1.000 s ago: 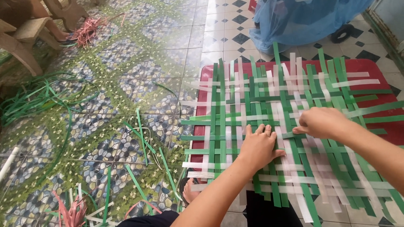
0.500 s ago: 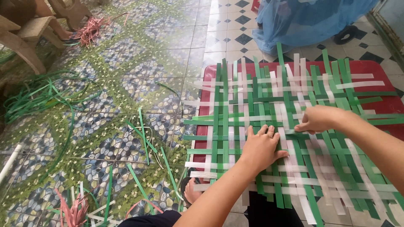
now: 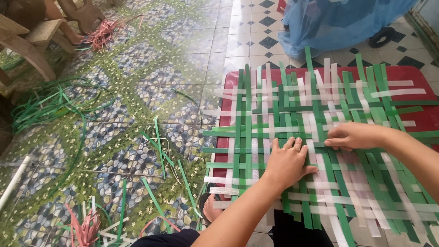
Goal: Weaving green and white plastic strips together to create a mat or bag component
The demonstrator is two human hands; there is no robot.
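A woven mat [image 3: 320, 137] of green and white flat strips is spread over a red board [image 3: 411, 77] on the tiled floor [image 3: 160, 68], and both hands are laid on it. The left hand [image 3: 286, 162] is pressed flat on the weave, its fingers [image 3: 292, 145] spread and straight, nothing gripped; green and white strips are pinned beneath the palm. Just beside those fingers, to their right, the right hand [image 3: 352, 136] is seen with its fingers [image 3: 331, 142] drawn together in a pinch at a crossing of strips. Which strip is held, or whether one is truly caught, cannot be told, since the fingertips are hidden against the weave.

The mat itself is shown as an open lattice: upright green strips are crossed by pale white and green ones, tight and regular ahead of the left fingers, looser and slanted below the right hand. Loose strip ends are left sticking out past the board on every side.

Well away from the left fingers, loose green strips [image 3: 160, 151] are scattered on the floor, and a tangled green bundle [image 3: 45, 103] is lying further off. Pink strips [image 3: 84, 228] are seen at the near edge. Beyond the right fingers, past the board, a blue mesh cover [image 3: 338, 23] is draped on the floor.
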